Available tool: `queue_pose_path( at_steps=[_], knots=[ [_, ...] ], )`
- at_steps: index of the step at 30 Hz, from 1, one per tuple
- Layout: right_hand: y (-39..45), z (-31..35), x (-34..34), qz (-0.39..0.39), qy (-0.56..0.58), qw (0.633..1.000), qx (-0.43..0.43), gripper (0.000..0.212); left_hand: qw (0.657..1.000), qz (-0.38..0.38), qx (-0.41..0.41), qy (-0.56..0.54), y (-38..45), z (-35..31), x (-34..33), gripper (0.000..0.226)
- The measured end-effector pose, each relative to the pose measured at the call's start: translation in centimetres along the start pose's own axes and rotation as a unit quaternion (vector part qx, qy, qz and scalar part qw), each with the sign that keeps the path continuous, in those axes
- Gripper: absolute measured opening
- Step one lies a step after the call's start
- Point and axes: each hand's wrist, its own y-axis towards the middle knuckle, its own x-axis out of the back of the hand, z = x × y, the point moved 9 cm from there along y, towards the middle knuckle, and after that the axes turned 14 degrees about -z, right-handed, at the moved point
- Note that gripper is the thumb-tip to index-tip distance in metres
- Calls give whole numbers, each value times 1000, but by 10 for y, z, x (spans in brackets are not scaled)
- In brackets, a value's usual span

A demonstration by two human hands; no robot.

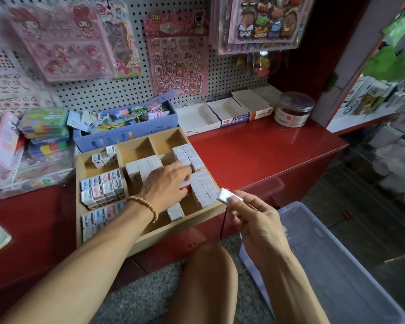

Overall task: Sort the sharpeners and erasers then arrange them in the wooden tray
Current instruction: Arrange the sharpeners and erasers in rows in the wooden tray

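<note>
Nearest the camera, a clear plastic storage bin with a pale blue rim (pixel 332 265) is seen on the floor at the lower right, beside a bare knee (pixel 206 272). Just above the bin, the right hand (pixel 255 220) is held in the air off the tray's near right corner, its fingers curled, and a small white rectangular eraser in a paper sleeve (pixel 227 195) is pinched between thumb and fingertips. The shallow, light wooden tray with dividers (pixel 187 228) is set on the glossy red counter (pixel 262 146). Its left compartments are filled with small boxed sharpeners printed in pale pink and blue (pixel 102 187), stood in tight rows, and a few more are seen in the far left compartment. Its middle and right compartments are packed with white sleeved erasers (pixel 202 183), stood on edge in two rows along the right wall, with a block of larger ones further back. The left hand (pixel 165 181), with a wooden bead bracelet (pixel 145 205) at the wrist, is laid over the middle of the tray, fingers bent down onto the erasers; a red-and-white eraser (pixel 185 185) is touched under the fingertips, though whether it is gripped cannot be told. Beyond the tray, a lavender cardboard box of coloured clips (pixel 126 127), open white cartons (pixel 220 113) and a clear round jar (pixel 292 108) are lined against a white pegboard (pixel 140 66) hung with sticker sheets.
</note>
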Motion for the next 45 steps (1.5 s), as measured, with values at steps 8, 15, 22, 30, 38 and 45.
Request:
queue_pose_path(
  at_steps=[8,15,22,30,38,45],
  knots=[
    [-7,6,-15,31,-25,998,44,24,945,-29,146,-293,-8,-4,35,15],
    [-30,11,-47,70,-91,987,110,11,860,34,170,-480,-28,-22,63,14],
    [-40,10,-45,58,-207,963,164,14,913,-36,192,-357,-38,21,89,24],
    [-29,19,-4,11,-290,928,234,11,981,-7,138,-135,-67,38,64,15],
    [-34,33,16,-11,-309,911,274,16,990,-15,121,-74,-75,35,28,13],
    [-29,19,28,-36,-324,911,251,16,990,-30,117,-71,-77,36,24,17]
  ],
)
